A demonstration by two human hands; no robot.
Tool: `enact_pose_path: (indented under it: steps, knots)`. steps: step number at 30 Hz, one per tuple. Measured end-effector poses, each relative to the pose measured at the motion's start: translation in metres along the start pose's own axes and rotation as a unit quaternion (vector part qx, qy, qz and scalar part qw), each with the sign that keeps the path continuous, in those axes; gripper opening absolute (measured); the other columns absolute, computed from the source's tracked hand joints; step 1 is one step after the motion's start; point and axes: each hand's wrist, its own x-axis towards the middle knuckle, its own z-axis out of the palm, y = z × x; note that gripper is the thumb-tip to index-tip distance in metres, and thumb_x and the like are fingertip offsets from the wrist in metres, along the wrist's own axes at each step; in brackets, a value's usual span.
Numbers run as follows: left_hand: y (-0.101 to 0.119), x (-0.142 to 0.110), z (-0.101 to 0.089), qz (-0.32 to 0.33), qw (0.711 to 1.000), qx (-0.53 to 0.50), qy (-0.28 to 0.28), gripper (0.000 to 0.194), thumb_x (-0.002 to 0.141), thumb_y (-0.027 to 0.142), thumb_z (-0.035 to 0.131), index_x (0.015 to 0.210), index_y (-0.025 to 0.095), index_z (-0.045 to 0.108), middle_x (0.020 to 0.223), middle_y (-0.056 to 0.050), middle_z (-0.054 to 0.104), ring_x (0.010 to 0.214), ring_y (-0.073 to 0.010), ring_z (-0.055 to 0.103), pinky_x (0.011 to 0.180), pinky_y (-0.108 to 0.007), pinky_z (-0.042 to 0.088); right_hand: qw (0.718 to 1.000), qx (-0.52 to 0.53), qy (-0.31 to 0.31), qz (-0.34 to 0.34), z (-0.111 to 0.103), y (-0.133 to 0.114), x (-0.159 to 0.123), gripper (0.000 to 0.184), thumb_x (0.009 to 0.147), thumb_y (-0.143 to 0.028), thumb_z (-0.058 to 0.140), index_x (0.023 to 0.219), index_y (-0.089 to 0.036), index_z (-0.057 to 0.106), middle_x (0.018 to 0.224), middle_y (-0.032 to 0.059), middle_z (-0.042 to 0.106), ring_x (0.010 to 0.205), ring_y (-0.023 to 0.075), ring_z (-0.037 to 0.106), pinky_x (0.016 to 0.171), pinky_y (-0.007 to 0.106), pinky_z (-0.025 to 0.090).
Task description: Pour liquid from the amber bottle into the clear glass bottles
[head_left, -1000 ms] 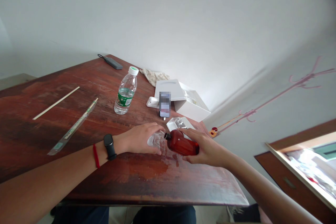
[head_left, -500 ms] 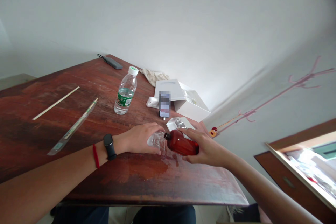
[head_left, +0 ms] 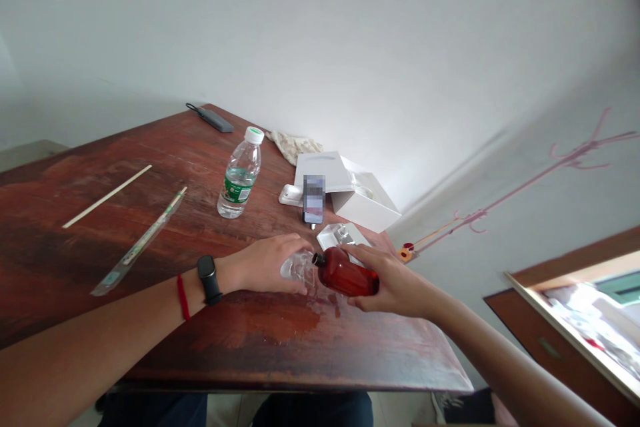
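Observation:
My left hand rests near the table's front edge, its fingers closed around a clear plastic vessel lying on its side. My right hand grips an amber plastic bottle, held tilted and nearly level. The bottle's small black neck points left and touches or almost touches the clear vessel. Any opening on the vessel is hidden from here. Wet-looking streaks mark the wood beneath both hands.
A water bottle with a green label stands on the reddish wooden table. Behind my hands are a phone, a white box and a clear tray. Several other items, including chopsticks, lie farther left.

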Motion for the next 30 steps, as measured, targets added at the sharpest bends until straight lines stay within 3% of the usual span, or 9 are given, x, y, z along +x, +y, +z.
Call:
enact_pose_path:
  steps: [19, 30]
  knots:
    - [0.0017, 0.0, -0.0008, 0.002, 1.0, 0.01, -0.002, 0.067, 0.079, 0.044, 0.092, 0.135, 0.023, 0.062, 0.136, -0.01, 0.071, 0.124, -0.0348, 0.07, 0.107, -0.046, 0.053, 1.0, -0.006, -0.01, 0.015, -0.0029, -0.0037, 0.0009, 0.079, 0.074, -0.026, 0.081, 0.148, -0.031, 0.057, 0.138, 0.0092, 0.074, 0.121, 0.0355, 0.072, 0.107, 0.05, 0.054]
    - [0.0037, -0.0007, -0.0025, 0.005, 1.0, 0.007, 0.0, 0.065, 0.08, 0.042, 0.091, 0.134, 0.023, 0.063, 0.135, -0.01, 0.072, 0.122, -0.0338, 0.071, 0.106, -0.045, 0.053, 1.0, 0.002, 0.0, -0.007, -0.0029, 0.0001, 0.0006, 0.077, 0.074, -0.028, 0.082, 0.147, -0.032, 0.059, 0.129, 0.0076, 0.078, 0.112, 0.0341, 0.075, 0.101, 0.046, 0.056]
